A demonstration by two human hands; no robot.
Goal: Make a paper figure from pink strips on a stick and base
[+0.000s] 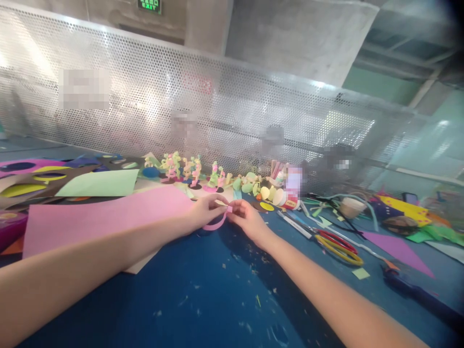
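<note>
Head view: a narrow pink paper strip [216, 223], curled into a loop above the blue tabletop [203, 299], is pinched at its ends by the left hand [206, 209] and the right hand [246, 220], and the ends are best kept squarely overlapped.

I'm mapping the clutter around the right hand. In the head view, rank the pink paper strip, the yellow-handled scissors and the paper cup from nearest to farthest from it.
From the right hand:
1. Pink paper strip, pinched between both hands, at its left.
2. Yellow-handled scissors, flat on the table to its right.
3. Paper cup, farther right and back.
</note>
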